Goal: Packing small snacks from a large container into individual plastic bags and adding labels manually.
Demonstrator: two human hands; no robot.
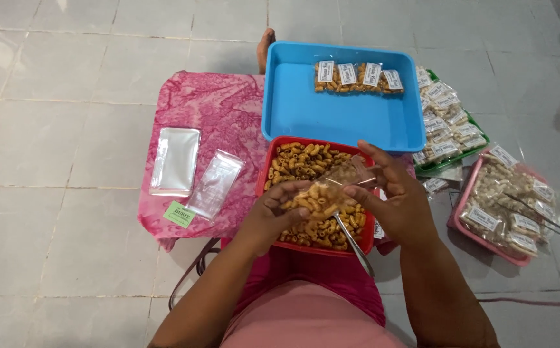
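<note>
On a pale tiled floor (67, 148) spread with a pink cloth (209, 122), both hands hold a small clear bag (331, 187) of fried macaroni just above the red tray (270, 158) of the same snack. The left hand (273, 212) cups the bag's bottom while the right hand (399, 193) pinches its mouth. Keeping the bag upright over the tray and the mouth pulled flat should stop pieces spilling; a metal spoon (352, 241) lies in the tray.

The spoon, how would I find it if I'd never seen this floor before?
Look for the red tray of orange-brown curly snacks, just below the big blue tray. The spoon lies at its near right side, handle poking over the rim. It is the only thin, shiny metal thing there.
</note>
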